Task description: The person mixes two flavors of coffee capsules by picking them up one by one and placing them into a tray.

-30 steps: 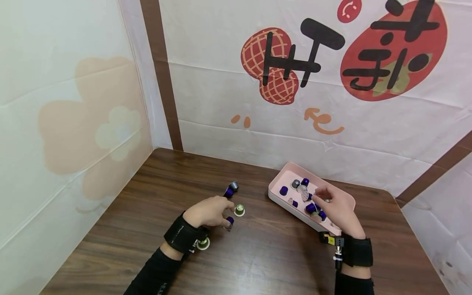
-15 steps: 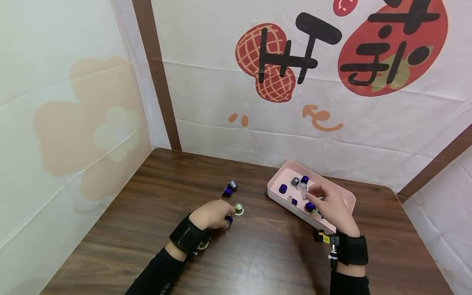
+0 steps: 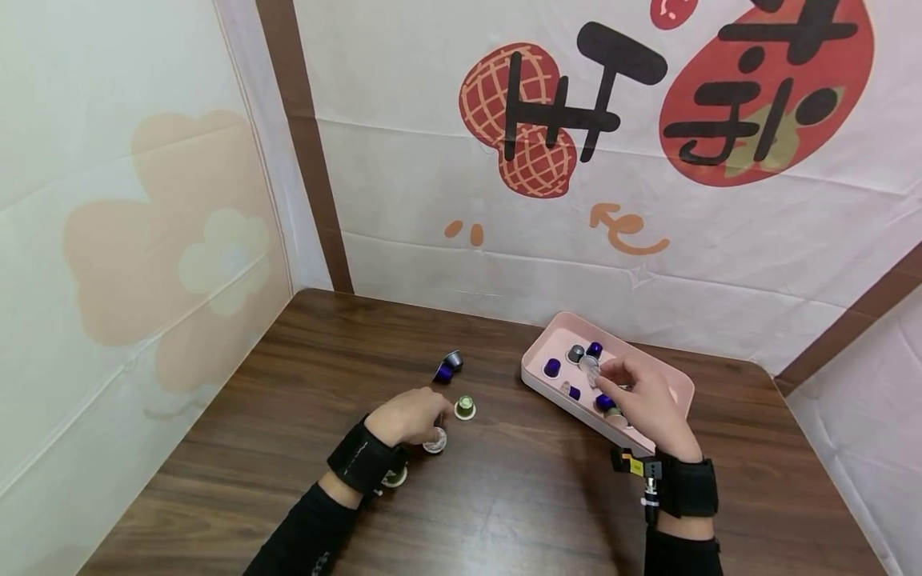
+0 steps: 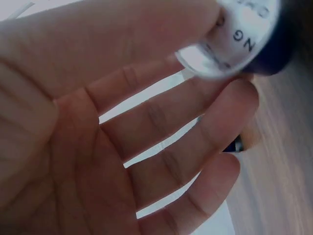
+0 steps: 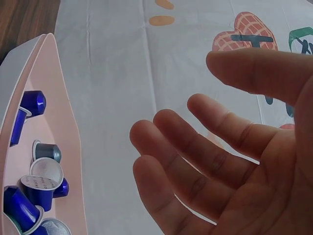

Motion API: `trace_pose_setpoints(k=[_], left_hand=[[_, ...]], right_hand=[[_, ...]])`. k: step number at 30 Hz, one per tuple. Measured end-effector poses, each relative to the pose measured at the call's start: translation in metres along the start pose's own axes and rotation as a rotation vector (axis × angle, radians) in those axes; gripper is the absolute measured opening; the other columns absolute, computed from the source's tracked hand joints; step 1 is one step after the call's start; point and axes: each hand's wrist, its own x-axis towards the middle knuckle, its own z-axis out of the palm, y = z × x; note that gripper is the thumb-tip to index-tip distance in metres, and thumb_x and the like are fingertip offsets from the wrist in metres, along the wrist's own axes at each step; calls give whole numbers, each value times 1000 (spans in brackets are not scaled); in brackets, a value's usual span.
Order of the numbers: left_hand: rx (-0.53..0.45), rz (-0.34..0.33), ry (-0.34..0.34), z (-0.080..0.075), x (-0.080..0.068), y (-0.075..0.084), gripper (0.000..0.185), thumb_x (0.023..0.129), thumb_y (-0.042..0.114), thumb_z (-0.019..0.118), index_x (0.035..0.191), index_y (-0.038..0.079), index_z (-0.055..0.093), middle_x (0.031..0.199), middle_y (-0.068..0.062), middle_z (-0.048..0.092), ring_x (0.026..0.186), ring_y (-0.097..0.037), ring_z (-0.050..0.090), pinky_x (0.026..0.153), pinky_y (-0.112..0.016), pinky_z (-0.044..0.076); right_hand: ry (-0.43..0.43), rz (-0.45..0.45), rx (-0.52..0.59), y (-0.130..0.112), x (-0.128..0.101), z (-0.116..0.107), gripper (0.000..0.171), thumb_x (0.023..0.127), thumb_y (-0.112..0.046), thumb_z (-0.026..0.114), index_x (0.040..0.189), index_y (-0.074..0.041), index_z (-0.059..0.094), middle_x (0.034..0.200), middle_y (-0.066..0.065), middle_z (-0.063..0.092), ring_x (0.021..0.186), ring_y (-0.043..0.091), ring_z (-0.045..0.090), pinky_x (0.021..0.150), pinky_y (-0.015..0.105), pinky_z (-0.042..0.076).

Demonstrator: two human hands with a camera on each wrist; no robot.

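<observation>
In the head view my left hand (image 3: 406, 416) is low over the table, pinching a blue coffee capsule (image 4: 276, 51) whose silver lid faces up. The left wrist view shows the thumb across that printed lid, fingers extended beneath. A green capsule (image 3: 465, 406) stands just beyond the fingertips. Another green capsule (image 3: 394, 478) is partly hidden by the left wrist. My right hand (image 3: 643, 400) hovers over the pink tray (image 3: 569, 410), its fingers loosely bent around nothing. Inside the tray lie several capsules, among them a blue one (image 3: 551, 367) and a grey one (image 5: 48, 152).
Farther back on the wooden table (image 3: 346, 352), a blue capsule (image 3: 443, 374) and a dark grey capsule (image 3: 453, 360) lie touching or nearly so. A printed white curtain (image 3: 403, 176) rises behind the table's back edge, close to the tray.
The left hand has taken the blue capsule and turned it so its lid shows upward. The right hand has shifted slightly, and its fingers have come away from a blue capsule in the tray.
</observation>
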Motion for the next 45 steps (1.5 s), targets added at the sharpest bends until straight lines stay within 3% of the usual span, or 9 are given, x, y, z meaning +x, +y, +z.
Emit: trace_pose_setpoints(k=[4, 11, 18, 28, 38, 45], left_hand=[[-13, -7, 13, -2, 0, -3, 22, 77, 3, 72, 69, 15, 54, 63, 7, 44, 57, -10, 42, 52, -25, 33], [-63, -58, -25, 1, -3, -5, 22, 74, 1, 76, 71, 12, 57, 65, 6, 46, 57, -11, 43, 52, -26, 34], [-73, -103, -17, -4, -2, -13, 27, 70, -3, 74, 65, 13, 52, 62, 3, 47, 55, -12, 44, 51, -26, 35], [-82, -119, -3, -12, -1, -24, 24, 82, 9, 72, 68, 13, 53, 64, 3, 48, 55, -13, 45, 54, -27, 36], [-134, -65, 150, -18, 1, -27, 20, 88, 16, 67, 75, 16, 52, 66, 4, 48, 53, -10, 42, 53, -26, 35], [-156, 107, 332, -20, 0, -15, 22, 87, 17, 71, 80, 18, 49, 76, 7, 49, 59, -8, 44, 54, -24, 36]], right_hand=[[-12, 0, -2, -5, 0, 3, 22, 92, -22, 64, 106, -5, 62, 97, 7, 64, 89, 21, 60, 84, 42, 49], [-26, 0, -3, -7, -2, 5, 22, 93, -21, 63, 106, -4, 62, 95, 7, 65, 85, 20, 59, 81, 41, 49], [-23, 11, -14, -3, 1, 3, 26, 93, -26, 62, 108, -4, 62, 95, 6, 65, 86, 19, 59, 80, 38, 49], [-34, 7, -7, -7, 2, 3, 23, 93, -20, 63, 108, -3, 62, 97, 7, 65, 86, 20, 59, 80, 36, 49], [-48, 22, -18, -6, 2, 11, 27, 93, -27, 62, 110, -5, 62, 97, 6, 64, 86, 20, 58, 79, 38, 50], [-66, -48, 48, -17, 6, 31, 18, 91, -19, 66, 104, -7, 62, 95, 3, 65, 87, 18, 61, 76, 34, 51]])
